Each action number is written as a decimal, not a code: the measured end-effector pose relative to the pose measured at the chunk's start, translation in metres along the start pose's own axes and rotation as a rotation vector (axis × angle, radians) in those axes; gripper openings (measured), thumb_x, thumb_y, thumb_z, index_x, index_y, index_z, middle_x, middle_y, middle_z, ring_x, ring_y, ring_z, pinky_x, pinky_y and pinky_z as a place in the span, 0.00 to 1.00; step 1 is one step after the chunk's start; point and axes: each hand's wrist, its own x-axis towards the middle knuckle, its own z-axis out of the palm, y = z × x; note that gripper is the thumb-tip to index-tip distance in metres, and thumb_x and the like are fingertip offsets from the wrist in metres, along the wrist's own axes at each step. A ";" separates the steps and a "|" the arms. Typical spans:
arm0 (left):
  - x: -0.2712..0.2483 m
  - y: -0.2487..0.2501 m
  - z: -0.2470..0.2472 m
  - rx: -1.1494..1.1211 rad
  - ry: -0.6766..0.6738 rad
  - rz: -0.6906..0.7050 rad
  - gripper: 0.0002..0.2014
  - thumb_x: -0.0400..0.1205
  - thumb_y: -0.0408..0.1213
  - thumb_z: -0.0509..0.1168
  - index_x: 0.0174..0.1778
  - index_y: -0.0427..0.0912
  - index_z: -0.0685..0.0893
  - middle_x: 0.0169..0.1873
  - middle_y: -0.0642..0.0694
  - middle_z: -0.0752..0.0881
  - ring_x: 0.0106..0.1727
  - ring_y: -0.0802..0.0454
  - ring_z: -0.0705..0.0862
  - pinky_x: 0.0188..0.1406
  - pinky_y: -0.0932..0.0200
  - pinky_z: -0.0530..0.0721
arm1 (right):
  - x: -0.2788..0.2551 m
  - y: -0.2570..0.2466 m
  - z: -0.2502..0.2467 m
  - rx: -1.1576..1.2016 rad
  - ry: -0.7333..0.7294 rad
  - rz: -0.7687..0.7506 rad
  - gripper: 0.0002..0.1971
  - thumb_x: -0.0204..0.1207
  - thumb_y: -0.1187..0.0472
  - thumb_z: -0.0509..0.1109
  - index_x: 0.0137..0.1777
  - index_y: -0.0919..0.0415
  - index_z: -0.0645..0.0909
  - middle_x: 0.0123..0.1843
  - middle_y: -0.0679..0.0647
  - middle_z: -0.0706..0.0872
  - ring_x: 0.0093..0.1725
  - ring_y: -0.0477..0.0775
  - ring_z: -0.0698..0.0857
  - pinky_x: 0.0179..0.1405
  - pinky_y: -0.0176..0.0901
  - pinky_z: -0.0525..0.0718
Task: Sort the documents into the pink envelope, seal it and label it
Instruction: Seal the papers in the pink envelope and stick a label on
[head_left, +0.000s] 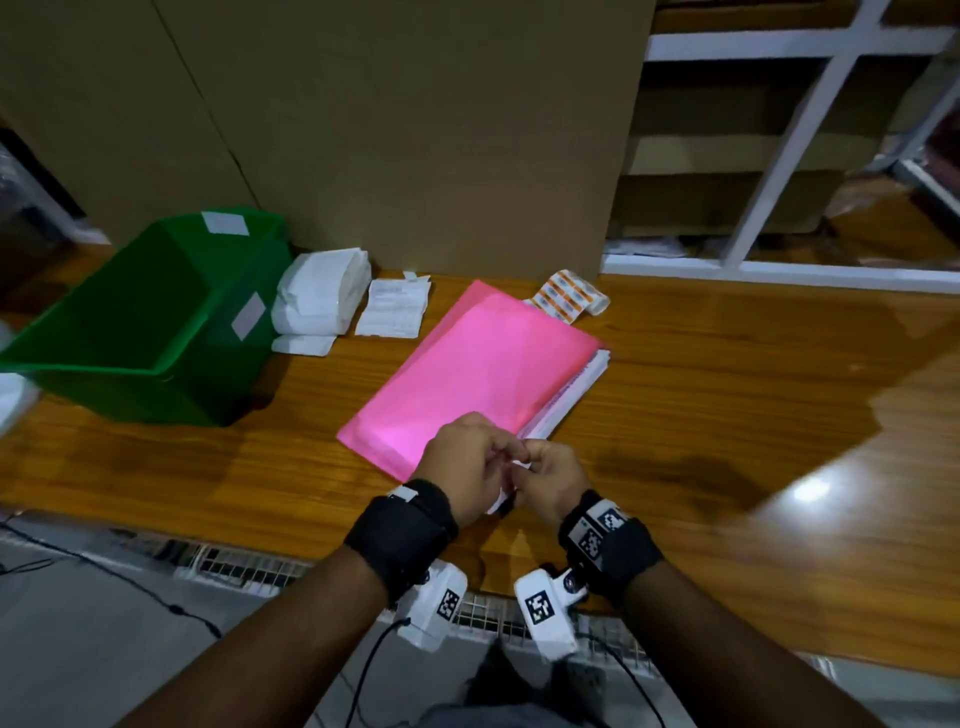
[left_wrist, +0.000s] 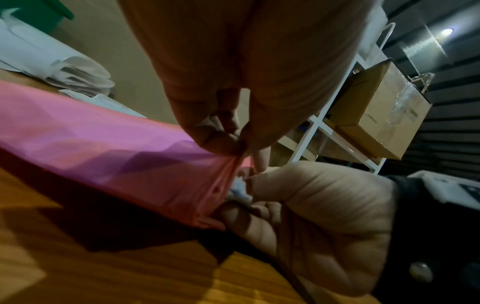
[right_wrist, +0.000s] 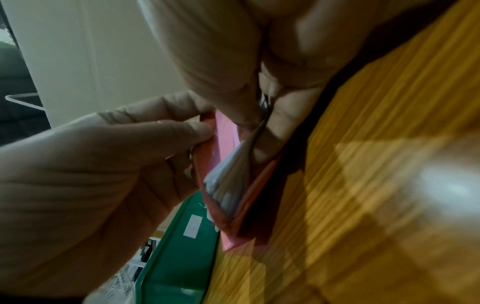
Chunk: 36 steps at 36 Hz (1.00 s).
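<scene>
The pink envelope (head_left: 467, 364) lies flat on the wooden table (head_left: 727, 389), partly over a stack of white documents (head_left: 574, 392) that shows along its right edge. Both hands meet at its near corner. My left hand (head_left: 498, 453) pinches the envelope's pink edge (left_wrist: 228, 164) between thumb and fingertips. My right hand (head_left: 525, 462) pinches the corner of white documents (right_wrist: 231, 183) that sits in the envelope's open mouth (right_wrist: 226, 139). In the left wrist view the right hand (left_wrist: 311, 205) is curled just below the left hand (left_wrist: 241, 151). The rest of that corner is hidden by the hands.
A green bin (head_left: 78, 338) stands at the left. White packets (head_left: 322, 296), a printed slip (head_left: 395, 306) and a strip of orange labels (head_left: 569, 296) lie along the cardboard wall (head_left: 415, 130). White shelving (head_left: 779, 156) is at the back right. The table's front edge runs just below my wrists.
</scene>
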 end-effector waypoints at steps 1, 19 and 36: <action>0.001 0.000 -0.001 0.005 0.001 -0.001 0.16 0.77 0.28 0.65 0.48 0.53 0.93 0.48 0.50 0.84 0.47 0.49 0.86 0.52 0.54 0.87 | -0.001 -0.002 0.002 0.013 -0.008 -0.006 0.06 0.68 0.61 0.70 0.38 0.54 0.89 0.31 0.59 0.89 0.32 0.62 0.87 0.36 0.59 0.90; 0.017 -0.002 -0.009 -0.021 -0.051 0.031 0.15 0.72 0.27 0.68 0.43 0.54 0.92 0.40 0.52 0.88 0.42 0.54 0.84 0.44 0.60 0.83 | 0.001 -0.004 0.000 0.067 -0.097 -0.016 0.16 0.77 0.75 0.64 0.48 0.55 0.87 0.33 0.51 0.87 0.30 0.48 0.85 0.31 0.44 0.84; 0.027 0.001 -0.005 0.083 -0.108 -0.044 0.13 0.75 0.30 0.67 0.47 0.54 0.88 0.37 0.56 0.83 0.38 0.57 0.81 0.36 0.59 0.77 | 0.038 -0.006 -0.027 -0.248 -0.010 -0.056 0.13 0.64 0.41 0.71 0.47 0.40 0.79 0.31 0.47 0.85 0.31 0.51 0.84 0.33 0.44 0.82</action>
